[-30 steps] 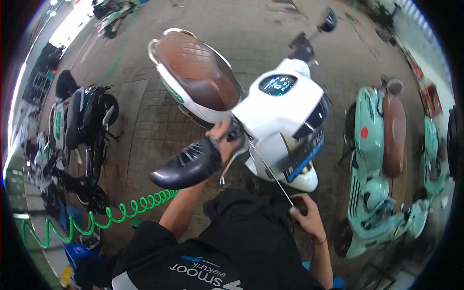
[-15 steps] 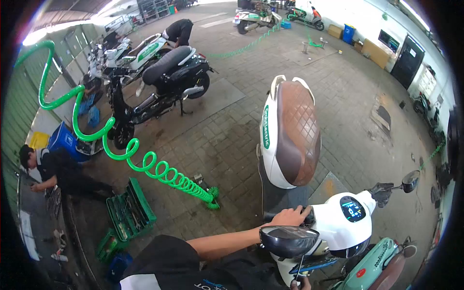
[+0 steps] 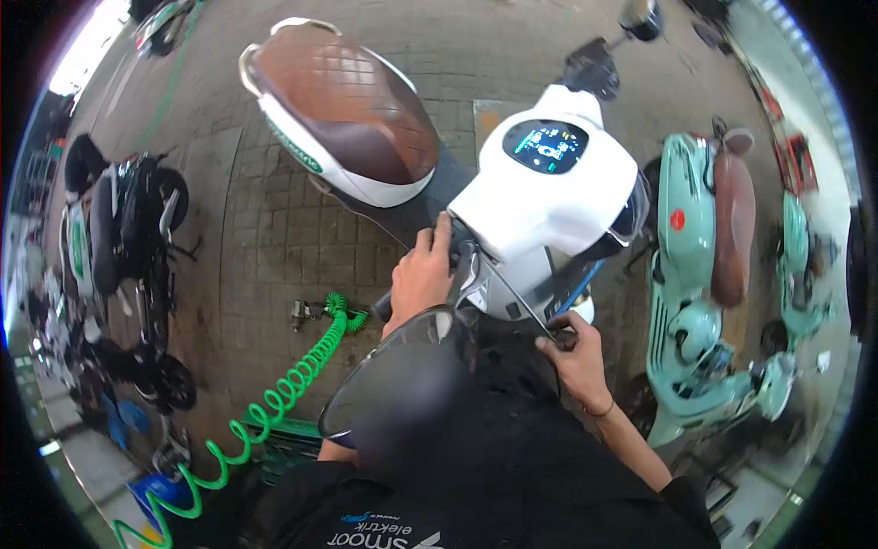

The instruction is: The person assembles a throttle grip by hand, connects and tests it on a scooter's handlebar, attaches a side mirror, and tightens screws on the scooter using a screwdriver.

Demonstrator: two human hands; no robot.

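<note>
A white scooter with a lit dashboard stands in front of me, its brown quilted seat at upper left. My left hand is closed over the inner part of the near handlebar, index finger stretched toward the white cowl. Lower right of it, my right hand pinches the lower end of a thin rod. The rod slants up to the handlebar, just under the cowl; its exact kind is unclear. A dark round mirror hides my left forearm in part.
A mint-green scooter stands to the right, and a black scooter to the left. A coiled green hose hangs down at lower left. A green toolbox is partly hidden below it.
My view has tilted down and turned, so the scooter appears higher and rotated. My right hand and the rod show fully now. My left hand remains at the handlebar.
</note>
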